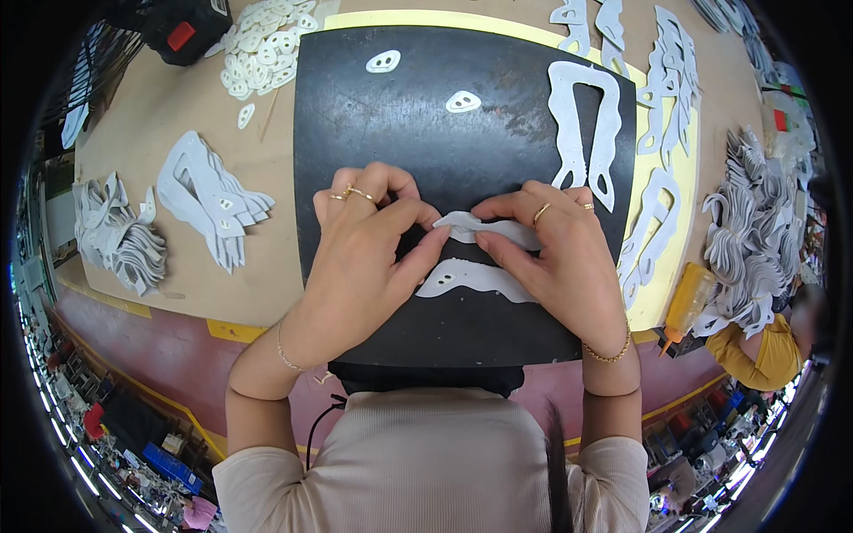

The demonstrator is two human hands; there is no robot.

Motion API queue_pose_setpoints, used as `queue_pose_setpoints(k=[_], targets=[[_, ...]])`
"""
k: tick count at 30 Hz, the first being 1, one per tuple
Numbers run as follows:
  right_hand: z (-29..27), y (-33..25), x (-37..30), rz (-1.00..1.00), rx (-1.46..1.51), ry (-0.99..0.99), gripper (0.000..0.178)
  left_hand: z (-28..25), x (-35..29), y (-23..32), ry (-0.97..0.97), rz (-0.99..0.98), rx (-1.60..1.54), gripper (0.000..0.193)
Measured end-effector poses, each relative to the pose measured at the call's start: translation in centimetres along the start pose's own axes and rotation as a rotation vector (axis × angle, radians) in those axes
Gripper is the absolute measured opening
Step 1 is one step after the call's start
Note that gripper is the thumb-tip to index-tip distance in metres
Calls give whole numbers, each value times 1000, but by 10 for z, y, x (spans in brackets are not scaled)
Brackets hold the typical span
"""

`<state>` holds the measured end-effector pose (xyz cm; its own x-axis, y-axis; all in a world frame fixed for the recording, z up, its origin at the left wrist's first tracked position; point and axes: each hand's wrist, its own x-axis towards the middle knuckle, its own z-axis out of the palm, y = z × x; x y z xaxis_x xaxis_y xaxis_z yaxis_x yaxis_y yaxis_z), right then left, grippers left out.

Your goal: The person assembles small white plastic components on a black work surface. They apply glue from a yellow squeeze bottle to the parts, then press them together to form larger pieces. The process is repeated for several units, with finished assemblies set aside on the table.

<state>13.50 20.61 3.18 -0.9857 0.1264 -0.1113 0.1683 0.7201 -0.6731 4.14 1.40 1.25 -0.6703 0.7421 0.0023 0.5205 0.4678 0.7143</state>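
The left hand [369,231] is pinching the left end of a pale grey strip [460,227] between thumb and forefinger; its grip is narrow and holding only that end. The right hand [555,249] is pinching the same strip farther along, its grip also closing narrowly on the material. The strip is lying low over the middle of a black board [435,155] on the brown desk [115,138]. Its long axis is running left to right, dipping slightly rightward, with the pinched end pointing left. It is looking thin, pliable and matte, and is puckering between the fingertips.

Just below, a second grey strip [475,279] is lying roughly parallel, its tapered end pointing left and showing two dark holes, its upper edge arching. The right hand is hiding where both run, so whether they are joining cannot be told.

Two pale oval tabs [384,61] are resting farther up the board, and a U-shaped grey piece [562,98] is lying at upper right, its legs pointing toward the person.
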Motion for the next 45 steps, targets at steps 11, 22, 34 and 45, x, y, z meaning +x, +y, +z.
queue_pose_setpoints(k=[11, 22, 34, 45], targets=[[0, -2, 2, 48, 44, -3, 19, 0, 0, -1, -5, 1, 6, 9], [-8, -4, 2, 68, 64, -98, 16, -2, 0, 0, -14, 2, 12, 10], [-2, -3, 3, 70, 54, -36, 19, 1, 1, 0, -8, 11, 42, 10], [-1, -2, 3, 72, 52, -39, 16, 2, 2, 1, 14, 23, 55, 10]])
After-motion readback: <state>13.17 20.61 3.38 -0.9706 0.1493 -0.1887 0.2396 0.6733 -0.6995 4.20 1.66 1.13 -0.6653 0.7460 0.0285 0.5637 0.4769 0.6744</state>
